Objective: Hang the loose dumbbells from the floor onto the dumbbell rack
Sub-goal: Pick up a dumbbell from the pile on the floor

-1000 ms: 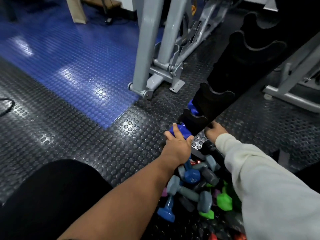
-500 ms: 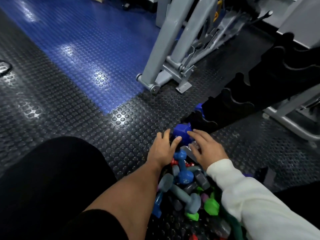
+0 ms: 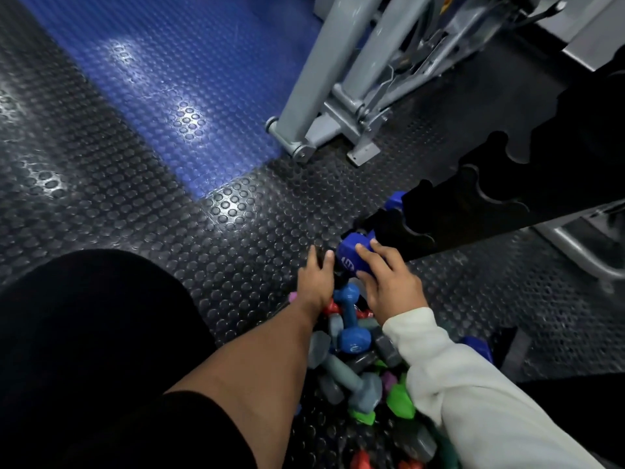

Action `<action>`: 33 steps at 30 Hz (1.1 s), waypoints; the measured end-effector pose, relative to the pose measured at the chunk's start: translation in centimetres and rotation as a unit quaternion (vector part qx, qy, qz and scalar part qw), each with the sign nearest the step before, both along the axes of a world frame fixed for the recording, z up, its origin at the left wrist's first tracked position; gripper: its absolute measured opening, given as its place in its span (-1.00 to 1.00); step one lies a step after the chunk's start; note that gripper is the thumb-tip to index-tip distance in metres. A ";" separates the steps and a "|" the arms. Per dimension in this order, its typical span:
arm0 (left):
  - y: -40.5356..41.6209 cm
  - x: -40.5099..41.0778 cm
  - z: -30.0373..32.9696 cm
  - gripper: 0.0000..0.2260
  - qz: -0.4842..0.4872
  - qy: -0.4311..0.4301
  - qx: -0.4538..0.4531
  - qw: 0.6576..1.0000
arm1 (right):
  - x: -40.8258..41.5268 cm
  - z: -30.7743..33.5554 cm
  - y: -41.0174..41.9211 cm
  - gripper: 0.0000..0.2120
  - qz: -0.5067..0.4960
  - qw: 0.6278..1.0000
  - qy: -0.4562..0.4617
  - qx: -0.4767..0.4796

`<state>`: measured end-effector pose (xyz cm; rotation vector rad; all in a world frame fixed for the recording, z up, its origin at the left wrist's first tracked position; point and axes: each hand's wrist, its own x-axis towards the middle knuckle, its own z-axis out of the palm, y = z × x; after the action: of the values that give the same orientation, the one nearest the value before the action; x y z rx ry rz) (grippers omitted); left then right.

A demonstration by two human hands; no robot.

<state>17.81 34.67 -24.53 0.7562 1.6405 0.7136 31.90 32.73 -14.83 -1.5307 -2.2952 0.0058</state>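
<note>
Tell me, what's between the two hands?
In the head view, a dark blue dumbbell sits between the left hand and the right hand, whose fingers lie over it.

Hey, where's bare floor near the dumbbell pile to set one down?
Bare black floor lies left of the pile, between the knee and the grey machine base. More lies right of the rack, past the white sleeve. Between the hands it is crowded.
</note>
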 end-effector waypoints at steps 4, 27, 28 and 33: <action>1.1 1.7 -4.1 -0.36 0.042 -0.140 -0.032 0.989 | -0.1 -0.1 -0.1 -0.52 -0.005 1.000 0.013 -0.010; -0.9 -1.0 1.4 -0.55 -0.182 0.148 0.112 0.966 | 0.2 -0.5 -0.3 -0.51 -0.028 0.998 0.042 -0.026; -0.9 -1.3 1.7 -0.59 -0.173 0.130 0.109 0.970 | 0.2 -0.5 -0.3 -0.51 -0.030 0.998 0.040 -0.026; -0.6 -2.0 1.6 -0.78 -0.125 0.117 0.125 0.977 | 0.0 -0.5 -0.6 -0.51 -0.048 0.997 0.037 -0.049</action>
<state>15.77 34.05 -22.89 1.2448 1.6415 0.6752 31.88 32.17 -15.32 -1.6592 -2.1912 0.1501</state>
